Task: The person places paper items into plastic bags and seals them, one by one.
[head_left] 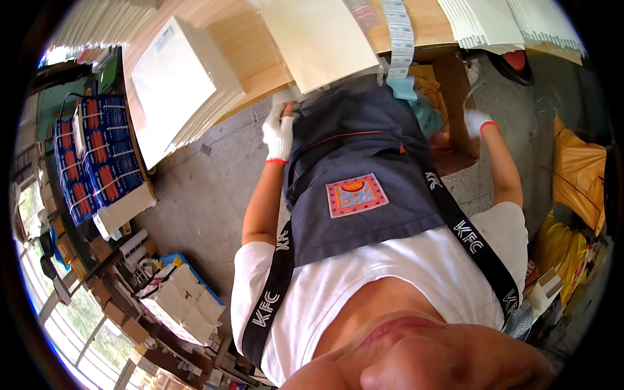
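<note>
My left hand (pixel 278 132), in a white glove with bare fingertips, is closed at the table's near edge. It sits by the near left corner of a flat cream packet (pixel 318 42). Clear plastic (pixel 341 84) shows along that packet's near edge; whether my left fingers grip it is hard to see. Out to the right, away from the table, my gloved right hand (pixel 480 122) is blurred by motion. A thin pale strip (pixel 467 97) curves up from its closed fingers. A ribbon of printed labels (pixel 398 39) hangs over the table edge beside the packet.
Plastic-wrapped white packets (pixel 172 84) are stacked on the wooden table (pixel 244 39) at left. More pale packets (pixel 484 23) lie at far right. Below the table edge stands an open cardboard box (pixel 465 143) holding plastic scraps. Strapped blue boxes (pixel 104 153) stand left; yellow bags (pixel 575 172) right.
</note>
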The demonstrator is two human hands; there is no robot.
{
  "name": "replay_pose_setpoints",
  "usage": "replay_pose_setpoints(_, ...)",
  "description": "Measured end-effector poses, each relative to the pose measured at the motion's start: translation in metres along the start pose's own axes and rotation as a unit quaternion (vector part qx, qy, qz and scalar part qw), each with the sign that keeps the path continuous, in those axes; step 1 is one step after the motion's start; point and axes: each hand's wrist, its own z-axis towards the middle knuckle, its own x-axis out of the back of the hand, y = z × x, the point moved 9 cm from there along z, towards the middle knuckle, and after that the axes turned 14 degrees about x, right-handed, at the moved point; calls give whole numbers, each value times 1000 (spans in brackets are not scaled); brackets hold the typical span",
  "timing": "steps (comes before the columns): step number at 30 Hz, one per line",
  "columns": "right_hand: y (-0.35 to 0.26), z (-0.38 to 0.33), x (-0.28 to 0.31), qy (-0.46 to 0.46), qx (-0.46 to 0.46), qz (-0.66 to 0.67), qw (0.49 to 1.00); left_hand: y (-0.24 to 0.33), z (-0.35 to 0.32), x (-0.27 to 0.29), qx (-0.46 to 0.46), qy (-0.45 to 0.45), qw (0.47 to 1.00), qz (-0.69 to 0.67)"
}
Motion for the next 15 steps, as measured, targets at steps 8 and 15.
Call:
replay_pose_setpoints(8, -215, -96, 282, 632, 227, -25, 741, 110, -49, -46, -537, 191, 751, 333)
replay_pose_setpoints(15, -228, -46, 282, 706, 300, 88, 635, 61, -23, -17, -325, 138, 883, 308)
